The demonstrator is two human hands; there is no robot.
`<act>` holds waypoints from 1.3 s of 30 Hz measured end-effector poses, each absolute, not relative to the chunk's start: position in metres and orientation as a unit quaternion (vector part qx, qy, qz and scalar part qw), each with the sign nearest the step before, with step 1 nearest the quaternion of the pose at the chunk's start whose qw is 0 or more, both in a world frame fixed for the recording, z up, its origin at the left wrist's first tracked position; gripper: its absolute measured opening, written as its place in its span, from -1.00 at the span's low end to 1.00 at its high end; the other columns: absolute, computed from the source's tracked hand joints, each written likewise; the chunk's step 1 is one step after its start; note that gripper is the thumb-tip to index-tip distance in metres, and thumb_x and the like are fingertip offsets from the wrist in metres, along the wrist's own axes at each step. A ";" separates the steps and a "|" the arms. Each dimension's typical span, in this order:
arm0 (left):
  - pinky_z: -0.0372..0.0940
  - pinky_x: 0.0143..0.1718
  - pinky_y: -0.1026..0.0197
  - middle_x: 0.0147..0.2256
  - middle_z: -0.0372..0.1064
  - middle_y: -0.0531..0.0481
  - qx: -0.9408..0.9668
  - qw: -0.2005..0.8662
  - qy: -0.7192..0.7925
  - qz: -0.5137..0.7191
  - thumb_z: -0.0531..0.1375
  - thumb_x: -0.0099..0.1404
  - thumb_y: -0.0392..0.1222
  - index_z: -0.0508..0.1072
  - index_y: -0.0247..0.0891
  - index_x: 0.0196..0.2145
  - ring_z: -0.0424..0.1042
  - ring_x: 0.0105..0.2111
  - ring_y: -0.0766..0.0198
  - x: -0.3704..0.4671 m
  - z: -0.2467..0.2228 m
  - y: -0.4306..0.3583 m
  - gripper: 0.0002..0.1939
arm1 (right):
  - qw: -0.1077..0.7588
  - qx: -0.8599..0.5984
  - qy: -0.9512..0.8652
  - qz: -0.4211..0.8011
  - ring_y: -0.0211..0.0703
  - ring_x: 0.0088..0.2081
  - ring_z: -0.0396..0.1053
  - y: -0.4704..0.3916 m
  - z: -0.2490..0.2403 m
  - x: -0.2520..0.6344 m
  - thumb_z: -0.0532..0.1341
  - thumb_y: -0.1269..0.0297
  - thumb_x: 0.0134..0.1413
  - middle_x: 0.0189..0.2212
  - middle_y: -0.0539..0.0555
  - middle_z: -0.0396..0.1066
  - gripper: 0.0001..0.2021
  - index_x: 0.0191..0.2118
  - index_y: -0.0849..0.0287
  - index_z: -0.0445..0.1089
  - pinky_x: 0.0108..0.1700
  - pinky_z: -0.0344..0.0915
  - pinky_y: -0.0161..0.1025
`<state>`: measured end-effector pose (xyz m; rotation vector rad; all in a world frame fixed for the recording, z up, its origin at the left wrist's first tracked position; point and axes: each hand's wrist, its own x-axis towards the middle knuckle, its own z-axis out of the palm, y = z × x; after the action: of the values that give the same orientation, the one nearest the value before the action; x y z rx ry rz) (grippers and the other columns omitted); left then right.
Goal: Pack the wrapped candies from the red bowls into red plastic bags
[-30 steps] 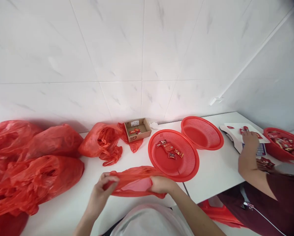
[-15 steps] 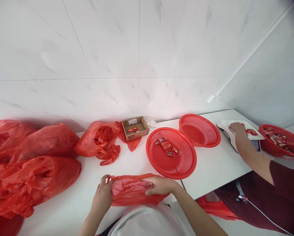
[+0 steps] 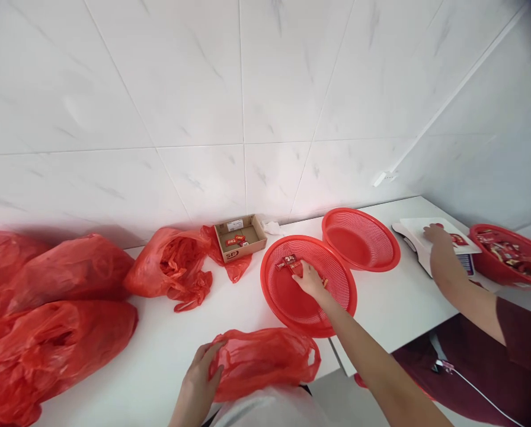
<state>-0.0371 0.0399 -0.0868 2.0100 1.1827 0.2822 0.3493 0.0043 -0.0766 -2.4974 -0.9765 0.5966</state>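
Observation:
My left hand [image 3: 200,375] grips the left edge of a red plastic bag [image 3: 265,365], with the thumb and fingers curled at its rim. The bag lies at the table's front edge with its mouth spread and a handle loop at its right end. Inside a red mesh basket [image 3: 287,302], my right hand [image 3: 310,280] has its fingers closed around small red wrapped candies [image 3: 294,265]. Part of the candy pile is hidden under that hand.
Full red bags [image 3: 79,267] crowd the left, near a crumpled red bag [image 3: 170,264]. A small cardboard box [image 3: 243,251] holds a few packets. Behind is another red basket [image 3: 358,240]. At right, a co-worker's hand [image 3: 437,233] is over a white scale [image 3: 414,228], beside a candy-filled basket [image 3: 496,270].
My right hand has left the bag and moved up and forward into the basket, onto the candies. My left hand stays at the bag's edge. The co-worker's hand has shifted slightly right.

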 end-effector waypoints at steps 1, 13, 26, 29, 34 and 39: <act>0.35 -0.03 0.11 -0.01 0.37 -0.03 0.789 0.395 0.460 0.096 0.01 0.22 -0.25 0.42 -0.04 0.03 0.44 -0.04 0.18 -0.035 -0.082 0.041 -0.56 | 0.183 -0.897 -0.344 0.208 0.20 0.30 0.03 0.008 -0.086 0.353 0.20 0.18 0.12 0.29 0.35 0.07 -0.32 0.31 0.22 0.03 0.23 0.05 0.06; 0.33 -0.05 0.14 -0.04 0.42 -0.03 0.771 0.426 0.467 0.073 0.02 0.24 -0.22 0.36 -0.07 0.08 0.44 -0.05 0.20 -0.016 -0.063 0.043 -0.55 | 0.229 -0.874 -0.309 0.298 0.27 0.15 0.25 0.013 -0.108 0.365 0.17 0.26 0.11 0.02 0.36 0.38 -0.48 0.19 0.23 0.20 0.19 0.02 0.18; 0.34 -0.07 0.14 -0.05 0.43 -0.03 0.778 0.427 0.452 0.088 0.04 0.24 -0.17 0.38 -0.09 0.08 0.47 -0.09 0.20 -0.017 -0.072 0.037 -0.55 | 0.632 -0.480 -0.145 0.591 0.00 -0.06 0.45 -0.047 -0.034 0.284 0.16 0.03 0.14 -0.09 0.14 0.47 -0.65 -0.06 0.13 0.37 -0.06 0.40 -0.04; 0.33 -0.02 0.14 0.00 0.42 -0.05 0.769 0.443 0.454 0.082 0.04 0.24 -0.16 0.34 -0.12 0.12 0.44 -0.03 0.19 -0.015 -0.072 0.035 -0.53 | 0.610 -0.474 -0.173 0.611 -0.04 -0.16 0.47 -0.055 -0.026 0.253 0.24 0.01 0.09 -0.19 0.13 0.49 -0.67 -0.18 0.17 0.41 -0.14 0.41 -0.11; 0.20 0.14 0.08 0.13 0.31 -0.11 0.757 0.465 0.450 0.092 0.05 0.18 -0.27 0.27 -0.21 0.16 0.32 0.12 0.17 -0.011 -0.084 0.032 -0.45 | 0.489 -0.564 -0.287 0.600 0.01 -0.12 0.45 -0.065 -0.041 0.201 0.34 0.12 -0.04 -0.16 0.08 0.49 -0.62 -0.10 0.15 0.39 -0.08 0.37 -0.09; 0.19 0.15 0.06 0.21 0.16 -0.20 0.753 0.442 0.474 0.111 0.04 0.11 -0.39 0.15 -0.25 0.25 0.27 0.17 0.13 -0.008 -0.091 0.027 -0.30 | 0.306 -0.751 -0.358 0.462 0.19 -0.03 0.39 -0.069 -0.087 0.169 0.31 0.27 -0.11 -0.12 0.17 0.47 -0.55 -0.01 0.14 0.37 0.00 0.26 0.01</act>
<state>-0.0078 0.0268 -0.0906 1.8696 1.1768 0.2765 0.1689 -0.0686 -0.0870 -1.9871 -0.9475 1.2235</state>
